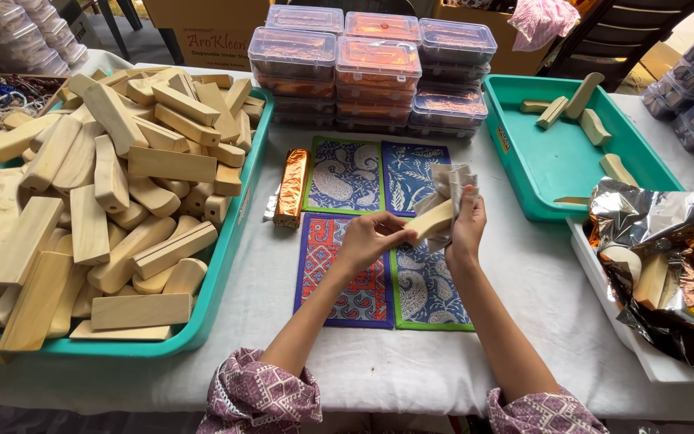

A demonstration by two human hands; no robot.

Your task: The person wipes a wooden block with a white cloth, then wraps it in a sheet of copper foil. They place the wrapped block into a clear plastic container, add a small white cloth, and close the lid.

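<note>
Counter: white-clothed counter [524, 281], four patterned mats at centre.
Block: pale wooden block [431, 221], long axis 2 to 8 o'clock.
Right hand [467, 225]: clamped on block and grey cloth [455, 183].
Left hand [367, 237]: fingers pinching block's 8 o'clock end.

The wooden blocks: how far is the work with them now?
Done: one foil-wrapped bar lies beside the mats; few blocks sit in the right tray. In hand: left hand and right hand hold a wooden block with a cloth. Left: the left tray is heaped with blocks.
</note>
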